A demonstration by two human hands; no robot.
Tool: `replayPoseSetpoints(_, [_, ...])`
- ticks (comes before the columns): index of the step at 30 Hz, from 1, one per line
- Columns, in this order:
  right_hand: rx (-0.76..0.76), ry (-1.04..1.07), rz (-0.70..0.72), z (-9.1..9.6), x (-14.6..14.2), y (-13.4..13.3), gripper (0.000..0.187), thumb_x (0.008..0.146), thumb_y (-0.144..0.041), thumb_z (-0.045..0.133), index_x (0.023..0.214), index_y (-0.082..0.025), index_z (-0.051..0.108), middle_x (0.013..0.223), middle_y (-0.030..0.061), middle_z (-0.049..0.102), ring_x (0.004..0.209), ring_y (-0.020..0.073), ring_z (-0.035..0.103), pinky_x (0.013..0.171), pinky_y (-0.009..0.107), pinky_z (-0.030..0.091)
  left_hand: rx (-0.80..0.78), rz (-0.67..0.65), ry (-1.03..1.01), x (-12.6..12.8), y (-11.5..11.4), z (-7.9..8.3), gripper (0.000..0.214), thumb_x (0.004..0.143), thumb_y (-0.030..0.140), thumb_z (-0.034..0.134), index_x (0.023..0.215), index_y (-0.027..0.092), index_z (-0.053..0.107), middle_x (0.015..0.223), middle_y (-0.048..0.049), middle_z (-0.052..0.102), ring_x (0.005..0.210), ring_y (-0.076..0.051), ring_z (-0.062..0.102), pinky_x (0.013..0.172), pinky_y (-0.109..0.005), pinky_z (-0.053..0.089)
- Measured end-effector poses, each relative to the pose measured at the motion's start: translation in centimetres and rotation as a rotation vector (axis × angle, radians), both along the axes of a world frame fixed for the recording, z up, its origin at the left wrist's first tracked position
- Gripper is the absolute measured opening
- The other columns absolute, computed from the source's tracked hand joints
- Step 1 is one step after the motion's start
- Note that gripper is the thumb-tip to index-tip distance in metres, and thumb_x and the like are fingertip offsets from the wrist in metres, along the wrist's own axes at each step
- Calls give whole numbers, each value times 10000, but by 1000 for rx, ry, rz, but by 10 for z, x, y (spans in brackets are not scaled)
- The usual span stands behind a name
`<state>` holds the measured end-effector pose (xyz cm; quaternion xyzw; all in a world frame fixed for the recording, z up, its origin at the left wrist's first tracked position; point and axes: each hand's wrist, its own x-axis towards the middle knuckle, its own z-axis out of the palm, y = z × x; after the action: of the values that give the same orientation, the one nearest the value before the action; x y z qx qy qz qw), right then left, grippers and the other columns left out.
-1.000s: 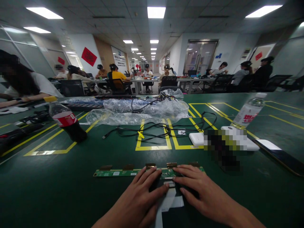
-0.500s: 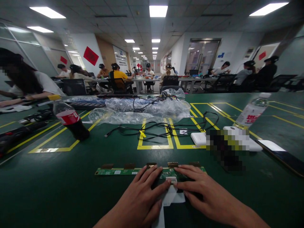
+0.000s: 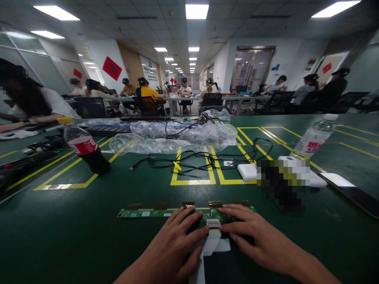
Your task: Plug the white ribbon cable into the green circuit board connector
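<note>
Green table [image 3: 74, 240], circuit board [image 3: 156, 213] partly hidden

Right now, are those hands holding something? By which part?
The left hand and right hand have fingers on the green circuit board, beside its white connector; I can't tell if they grip it.

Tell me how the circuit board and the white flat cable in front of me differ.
Color: the circuit board is green with pale labels, while the white flat cable is white.
Direction: the board lies crosswise; the cable runs from the board's near edge towards you.
Shape: the board is one long, straight strip, whereas the cable shows bends.
Shared: both are partly covered by your left hand.
</note>
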<state>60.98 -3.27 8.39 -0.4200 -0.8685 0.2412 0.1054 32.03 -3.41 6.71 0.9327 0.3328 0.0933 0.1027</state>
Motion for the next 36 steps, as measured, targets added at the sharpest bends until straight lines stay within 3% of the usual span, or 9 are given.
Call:
replayPoseSetpoints(13, [-45, -16, -45, 1, -1, -1, 367, 989, -260, 523, 1307, -362, 674, 1553, 22, 480, 1437, 281, 416, 1171, 561, 337, -37, 18, 47, 1, -3, 2, 625, 905, 216, 554, 1506, 329, 426, 1589, -75, 410, 1482, -337, 324, 1141, -640, 349])
replayPoseSetpoints(22, [-29, -12, -29, 2, -1, 0, 408, 988, -237, 530, 1359, -374, 630, 1571, 19, 453, 1443, 278, 408, 1178, 548, 334, -54, 25, 73, 0, -3, -1, 667, 919, 319, 581, 1549, 321, 363, 1611, -107, 364, 1486, -362, 306, 1132, -650, 345])
replayPoseSetpoints(36, [-20, -15, -29, -1, 1, 1, 389, 994, -249, 532, 1348, -371, 639, 1563, 18, 466, 1439, 275, 412, 1170, 546, 349, -69, 43, 50, 1, -3, 5, 616, 935, 308, 571, 1528, 322, 404, 1602, -93, 385, 1471, -354, 340, 1141, -632, 345])
